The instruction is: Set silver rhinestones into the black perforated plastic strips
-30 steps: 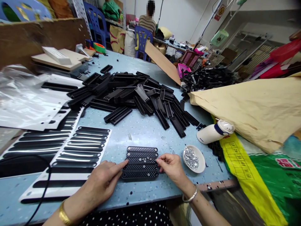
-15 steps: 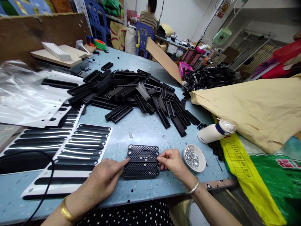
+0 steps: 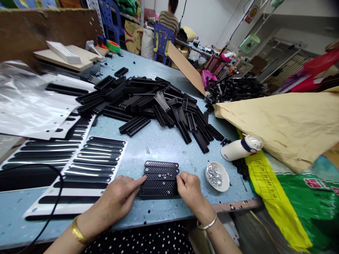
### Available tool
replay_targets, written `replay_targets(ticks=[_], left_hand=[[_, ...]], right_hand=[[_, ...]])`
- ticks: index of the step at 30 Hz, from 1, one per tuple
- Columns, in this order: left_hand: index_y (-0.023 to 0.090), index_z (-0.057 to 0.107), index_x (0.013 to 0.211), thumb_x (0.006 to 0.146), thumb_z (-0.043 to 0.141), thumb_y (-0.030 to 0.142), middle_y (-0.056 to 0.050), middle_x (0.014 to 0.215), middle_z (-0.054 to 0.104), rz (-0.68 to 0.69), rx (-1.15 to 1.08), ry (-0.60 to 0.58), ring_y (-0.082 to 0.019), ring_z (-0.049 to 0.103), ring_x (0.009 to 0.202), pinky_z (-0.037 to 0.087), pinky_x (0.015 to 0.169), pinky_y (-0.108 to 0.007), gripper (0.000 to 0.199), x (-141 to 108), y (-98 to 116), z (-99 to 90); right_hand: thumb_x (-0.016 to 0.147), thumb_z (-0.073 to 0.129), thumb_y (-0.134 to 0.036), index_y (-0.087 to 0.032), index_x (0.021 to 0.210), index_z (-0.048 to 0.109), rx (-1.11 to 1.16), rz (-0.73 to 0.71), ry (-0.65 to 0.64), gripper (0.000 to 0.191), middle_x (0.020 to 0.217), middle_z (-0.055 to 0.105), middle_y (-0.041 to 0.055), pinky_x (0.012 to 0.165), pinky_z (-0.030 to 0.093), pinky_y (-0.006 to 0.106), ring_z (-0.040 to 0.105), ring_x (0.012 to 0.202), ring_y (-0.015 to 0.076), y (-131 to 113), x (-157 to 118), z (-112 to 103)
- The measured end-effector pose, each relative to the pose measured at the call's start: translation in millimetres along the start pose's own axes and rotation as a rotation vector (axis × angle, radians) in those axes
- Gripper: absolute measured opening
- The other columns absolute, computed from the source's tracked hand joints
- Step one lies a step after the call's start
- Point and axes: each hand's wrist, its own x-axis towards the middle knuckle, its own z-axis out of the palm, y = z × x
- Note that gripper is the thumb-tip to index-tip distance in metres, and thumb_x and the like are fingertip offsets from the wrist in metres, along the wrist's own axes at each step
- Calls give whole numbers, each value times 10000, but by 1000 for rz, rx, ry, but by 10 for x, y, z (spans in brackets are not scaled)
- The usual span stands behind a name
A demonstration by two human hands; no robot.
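Note:
Several black perforated strips (image 3: 159, 185) lie side by side in front of me, with small silvery nuts scattered on top. My left hand (image 3: 120, 195) touches their left edge with its index fingertip, the finger stretched out and the others loosely bent. At the right edge, my right hand (image 3: 190, 188) has its fingers curled in, thumb and index together against the strips; anything between them is too small to make out. A white bowl (image 3: 225, 176) of small silvery nuts stands right of my right hand.
Behind the strips spreads a large pile of black parts (image 3: 143, 97). Sheets of black stickers (image 3: 96, 155) lie at left, near a dark cable. A white bottle (image 3: 235, 150) lies at right beside brown paper (image 3: 280, 120). A person (image 3: 169, 22) sits in the background.
My right hand has turned and closed its fingers more at the strips' right edge, its forearm swinging inward. My left hand stays at the left edge.

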Motion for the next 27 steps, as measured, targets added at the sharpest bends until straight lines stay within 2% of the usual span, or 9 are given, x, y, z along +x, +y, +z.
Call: replay_targets(ticks=[8,17,22,27], left_hand=[[182,544,1303,943,421,104,-18,707,645,16,-5,16,-171,566,611,457,604,-307,389,13,-20,11],[187,550,1307,947,416,117,-27,714,649,1,2,16,-179,570,627,459,610,-310,391,-15,-47,47],[199,565,1291,940,430,117,-30,719,660,-7,-1,26,-179,573,633,461,613,-307,385,-12,-28,38],[197,561,1294,936,431,111,-26,714,656,-2,-7,33,-175,570,624,461,609,-304,391,6,-17,24]], right_hand=[[799,461,-280,-224,446,391,49,94,-82,364,389,419,-26,472,225,265,384,439,126,102,80,49],[803,455,-344,-234,462,355,105,114,-69,372,409,415,-32,491,272,265,393,446,122,43,29,23],[830,425,-423,-227,507,440,218,175,-110,378,419,489,-17,422,309,244,452,385,123,70,-15,34],[807,457,-453,-219,530,478,297,228,-101,363,399,481,-28,361,290,232,428,329,118,111,7,-2]])
